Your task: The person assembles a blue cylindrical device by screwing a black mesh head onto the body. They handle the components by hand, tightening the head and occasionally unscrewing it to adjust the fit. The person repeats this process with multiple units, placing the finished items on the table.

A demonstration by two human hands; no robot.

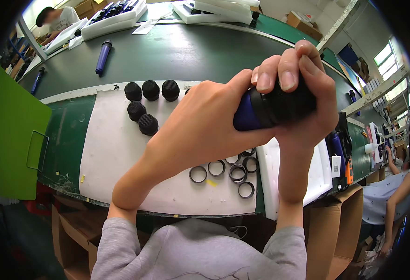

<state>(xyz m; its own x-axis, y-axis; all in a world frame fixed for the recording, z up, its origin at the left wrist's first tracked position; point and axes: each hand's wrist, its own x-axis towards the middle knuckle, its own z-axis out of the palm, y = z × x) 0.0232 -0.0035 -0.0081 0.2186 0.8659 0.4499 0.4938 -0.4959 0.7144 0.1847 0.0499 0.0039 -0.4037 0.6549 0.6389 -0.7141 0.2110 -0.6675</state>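
Both of my hands are raised above the bench around one microphone with a blue body and a black head. My left hand is closed around the blue body, which it mostly hides. On the black head, my right hand is wrapped with its fingers bent over the top. Several black mesh microphone heads stand on the white sheet to the left of my hands. Below my hands lie several loose black rings, some overlapping.
A blue microphone lies on the green conveyor beyond the sheet. White foam trays with microphones stand at the back. Another foam tray is beside my right forearm. Cardboard boxes flank me; co-workers sit far left and right.
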